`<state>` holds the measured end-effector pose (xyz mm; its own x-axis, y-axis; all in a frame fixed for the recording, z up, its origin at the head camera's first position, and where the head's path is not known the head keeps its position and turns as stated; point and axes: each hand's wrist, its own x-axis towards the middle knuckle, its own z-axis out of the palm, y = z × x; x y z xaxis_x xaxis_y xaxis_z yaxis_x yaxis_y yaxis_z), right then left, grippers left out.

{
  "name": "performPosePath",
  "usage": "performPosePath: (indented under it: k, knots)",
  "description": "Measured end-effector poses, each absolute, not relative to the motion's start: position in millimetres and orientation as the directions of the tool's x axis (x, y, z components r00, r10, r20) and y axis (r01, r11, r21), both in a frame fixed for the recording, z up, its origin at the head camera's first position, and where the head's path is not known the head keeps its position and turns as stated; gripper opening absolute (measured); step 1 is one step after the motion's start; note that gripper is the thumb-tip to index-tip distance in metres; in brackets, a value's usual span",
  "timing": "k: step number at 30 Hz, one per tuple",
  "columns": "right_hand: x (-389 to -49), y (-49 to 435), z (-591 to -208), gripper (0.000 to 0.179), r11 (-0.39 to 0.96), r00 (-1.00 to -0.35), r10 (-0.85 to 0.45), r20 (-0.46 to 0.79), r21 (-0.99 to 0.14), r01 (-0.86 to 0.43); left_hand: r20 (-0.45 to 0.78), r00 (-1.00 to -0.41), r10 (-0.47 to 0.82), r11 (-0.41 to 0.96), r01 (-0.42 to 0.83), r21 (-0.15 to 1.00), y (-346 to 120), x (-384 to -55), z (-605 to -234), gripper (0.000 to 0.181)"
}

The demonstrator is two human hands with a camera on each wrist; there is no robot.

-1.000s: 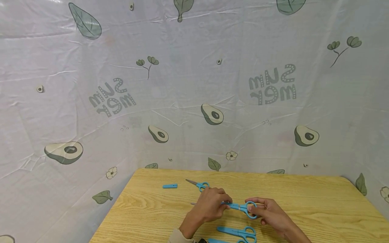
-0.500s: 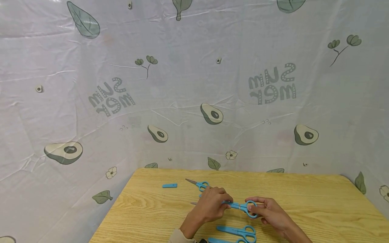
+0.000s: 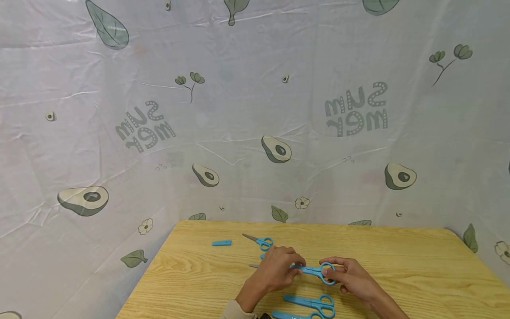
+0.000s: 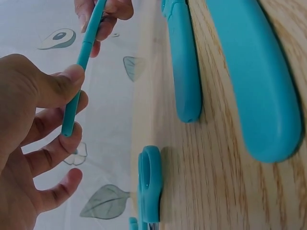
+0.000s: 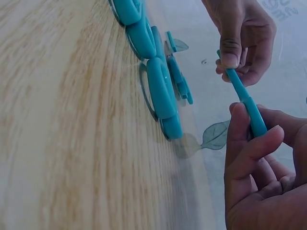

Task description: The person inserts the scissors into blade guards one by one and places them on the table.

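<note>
In the head view a pair of blue scissors (image 3: 318, 270) is held between both hands, over the table. My left hand (image 3: 276, 268) pinches its blue blade cover (image 3: 307, 269) between thumb and fingers; the far end of that cover shows in the left wrist view. The fingers and thumb of my right hand (image 3: 354, 277) grip the handle loops. Cover and handles meet with no metal showing between them. Behind the left hand lies an uncovered pair of scissors (image 3: 260, 240). A bare blade tip (image 3: 253, 266) pokes out left of that hand, the rest hidden.
On the wooden table (image 3: 398, 252), two covered pairs of scissors lie near the front, one pair (image 3: 299, 301) behind the other (image 3: 287, 315). A loose blue cover (image 3: 221, 243) lies at the back left. A printed sheet (image 3: 239, 110) hangs behind the table.
The narrow gap between the blade cover and the scissors' handles has closed. My right hand has shifted slightly left, toward the left hand. The other scissors have not moved.
</note>
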<state>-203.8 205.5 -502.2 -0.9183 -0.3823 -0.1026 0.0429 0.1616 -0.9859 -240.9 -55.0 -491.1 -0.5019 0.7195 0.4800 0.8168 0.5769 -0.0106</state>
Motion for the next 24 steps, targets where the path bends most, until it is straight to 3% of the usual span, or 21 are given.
performPosePath:
  k: [24]
  knots:
    - [-211.5, 210.1, -509.2, 0.054, 0.196, -0.895, -0.429, -0.117, -0.98, 0.035, 0.355, -0.592, 0.724, 0.607, 0.79, 0.079, -55.5, -243.0, -492.9, 0.011]
